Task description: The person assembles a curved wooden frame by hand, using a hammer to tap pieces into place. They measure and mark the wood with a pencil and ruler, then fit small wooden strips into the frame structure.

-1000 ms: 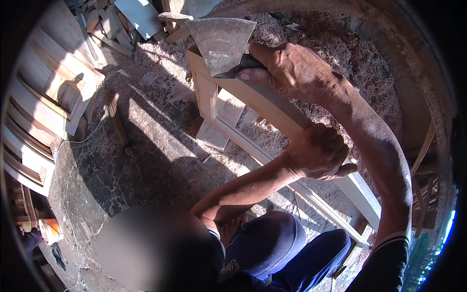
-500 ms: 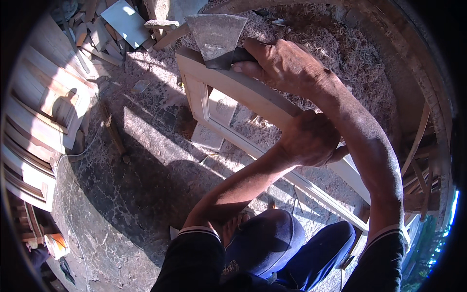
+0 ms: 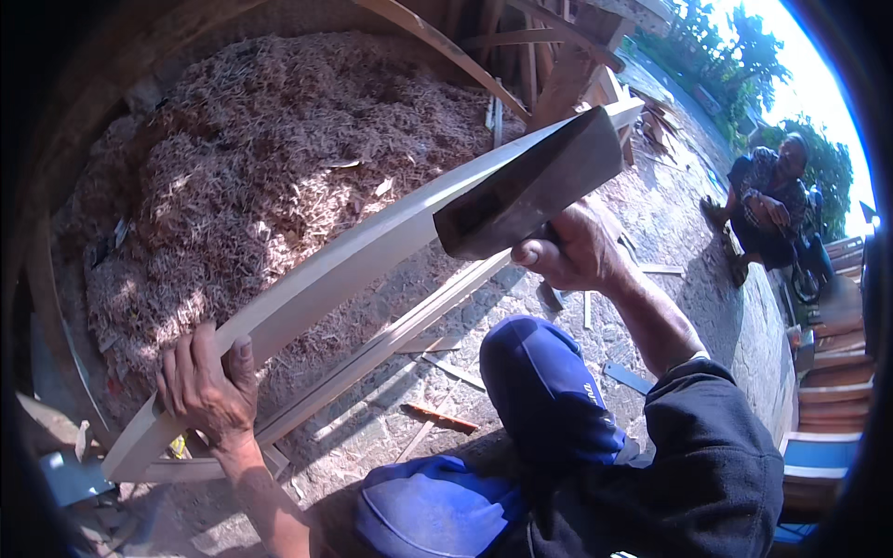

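While my left grip clasps the wooden frame and my right grip holds the hatchet, a slack left hold could let the frame tip.

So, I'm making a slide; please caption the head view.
Beside piled shavings, the left hand grips a wooden frame; the right hand holds a dark, broad-headed tool.

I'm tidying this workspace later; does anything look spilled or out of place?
Yes: loose wood strips lie scattered on the ground on the near side of the wooden frame, unstacked, and shavings spread in a big untidy heap beyond it.
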Demonstrator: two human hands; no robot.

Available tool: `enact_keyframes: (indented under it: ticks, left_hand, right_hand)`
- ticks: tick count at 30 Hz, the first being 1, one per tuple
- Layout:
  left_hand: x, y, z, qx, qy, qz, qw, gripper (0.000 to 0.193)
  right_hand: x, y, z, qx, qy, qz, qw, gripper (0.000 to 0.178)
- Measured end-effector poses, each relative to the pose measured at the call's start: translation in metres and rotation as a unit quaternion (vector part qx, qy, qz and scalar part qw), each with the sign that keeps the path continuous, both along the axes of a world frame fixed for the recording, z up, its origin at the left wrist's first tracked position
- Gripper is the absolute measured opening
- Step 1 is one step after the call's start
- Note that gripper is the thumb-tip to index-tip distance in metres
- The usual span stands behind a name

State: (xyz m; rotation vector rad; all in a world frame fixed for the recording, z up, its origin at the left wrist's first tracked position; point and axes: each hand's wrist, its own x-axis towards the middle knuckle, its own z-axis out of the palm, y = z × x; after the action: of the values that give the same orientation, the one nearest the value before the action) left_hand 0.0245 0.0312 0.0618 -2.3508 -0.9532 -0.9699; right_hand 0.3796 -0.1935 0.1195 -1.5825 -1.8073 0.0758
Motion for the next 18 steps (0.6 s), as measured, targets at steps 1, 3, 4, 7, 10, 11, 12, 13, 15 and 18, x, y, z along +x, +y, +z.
enact_keyframes:
  ticks: [1,3,4,7,10,11,12,13,15,18]
  left_hand:
    - [0.002,-0.001,0.005,0.008,0.040,-0.003,0.999,0.059]
    - [0.015,-0.006,0.008,0.015,0.104,-0.007,0.994,0.071]
    - [0.023,-0.009,0.009,0.013,0.129,-0.011,0.992,0.081]
    - [0.055,-0.014,0.000,-0.020,0.153,-0.032,0.988,0.107]
    - [0.084,-0.016,-0.013,-0.007,0.155,-0.028,0.987,0.105]
    - [0.091,-0.014,-0.015,0.019,0.145,-0.034,0.989,0.101]
    - [0.096,-0.010,-0.016,0.008,0.149,-0.021,0.989,0.098]
    - [0.101,-0.003,-0.017,0.030,0.149,-0.025,0.988,0.094]
    - [0.107,0.015,-0.015,0.043,0.166,-0.015,0.985,0.088]
    - [0.112,0.042,-0.013,0.043,0.184,-0.031,0.982,0.084]
  right_hand:
    - [0.019,-0.029,-0.026,-0.005,0.017,-0.042,0.999,0.040]
    - [0.041,-0.082,-0.088,-0.061,0.123,-0.173,0.975,0.050]
    - [0.047,-0.105,-0.122,-0.137,0.117,-0.267,0.947,0.061]
    - [0.062,-0.159,-0.213,-0.316,0.178,-0.391,0.846,0.055]
    - [0.075,-0.190,-0.280,-0.428,0.193,-0.416,0.779,0.045]
    - [0.079,-0.198,-0.295,-0.405,0.202,-0.393,0.801,0.044]
    - [0.082,-0.205,-0.307,-0.437,0.208,-0.399,0.779,0.042]
    - [0.084,-0.211,-0.316,-0.418,0.227,-0.384,0.792,0.041]
    - [0.085,-0.225,-0.328,-0.432,0.273,-0.381,0.771,0.040]
    - [0.086,-0.243,-0.332,-0.393,0.216,-0.343,0.825,0.040]
